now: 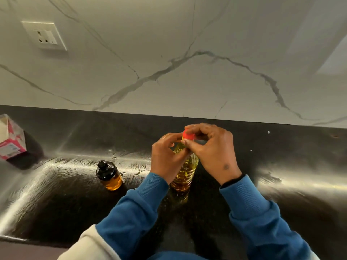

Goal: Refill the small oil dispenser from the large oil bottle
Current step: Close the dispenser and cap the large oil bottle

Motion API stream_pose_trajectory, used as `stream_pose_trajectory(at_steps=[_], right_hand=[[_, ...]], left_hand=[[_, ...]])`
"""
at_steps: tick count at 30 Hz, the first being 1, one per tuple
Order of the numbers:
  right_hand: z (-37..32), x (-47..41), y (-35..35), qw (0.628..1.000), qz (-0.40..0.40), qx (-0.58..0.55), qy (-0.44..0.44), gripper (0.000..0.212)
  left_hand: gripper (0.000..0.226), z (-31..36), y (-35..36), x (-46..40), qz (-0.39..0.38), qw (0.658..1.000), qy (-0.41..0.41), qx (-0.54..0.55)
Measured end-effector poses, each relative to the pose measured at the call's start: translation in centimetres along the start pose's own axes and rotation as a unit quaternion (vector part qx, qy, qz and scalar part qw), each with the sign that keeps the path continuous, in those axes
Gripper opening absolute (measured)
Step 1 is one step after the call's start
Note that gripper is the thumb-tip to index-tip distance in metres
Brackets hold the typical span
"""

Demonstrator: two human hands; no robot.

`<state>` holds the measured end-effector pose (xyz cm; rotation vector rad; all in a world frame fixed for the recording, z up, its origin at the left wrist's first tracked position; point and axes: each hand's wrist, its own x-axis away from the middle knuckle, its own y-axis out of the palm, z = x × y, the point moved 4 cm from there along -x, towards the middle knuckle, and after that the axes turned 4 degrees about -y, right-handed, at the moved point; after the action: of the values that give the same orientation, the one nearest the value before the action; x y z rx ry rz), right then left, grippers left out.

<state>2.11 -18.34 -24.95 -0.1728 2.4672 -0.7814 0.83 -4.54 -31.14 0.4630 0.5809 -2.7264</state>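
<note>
Head view: our right hand (212, 152) is pinching the red cap (188, 135) of the large oil bottle (185, 171). Our left hand (167, 156) is gripping its neck — the small dispenser (109, 175) is standing just beside.

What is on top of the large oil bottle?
A red cap sits on the large oil bottle, pinched by the right hand. The left hand holds the neck, which is mostly covered.

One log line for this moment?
left hand: holds big bottle | right hand: grips red cap | small dispenser: capped
</note>
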Motion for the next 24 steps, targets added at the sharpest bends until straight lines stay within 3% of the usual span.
stream_pose_trajectory(at_steps=[8,17,24], right_hand=[[0.4,-0.3,-0.1,1.0,-0.007,-0.011,0.001,0.02],[1.1,-1.5,-0.6,0.993,-0.103,-0.046,0.019,0.024],[0.8,-0.9,0.3,1.0,-0.001,0.017,0.019,0.021]], left_hand=[[0.03,-0.3,0.5,-0.2,0.001,0.999,0.024,0.03],[0.031,-0.5,0.5,-0.2,-0.018,0.999,0.014,0.049],[0.027,-0.6,0.6,-0.2,-0.016,0.999,0.009,0.049]])
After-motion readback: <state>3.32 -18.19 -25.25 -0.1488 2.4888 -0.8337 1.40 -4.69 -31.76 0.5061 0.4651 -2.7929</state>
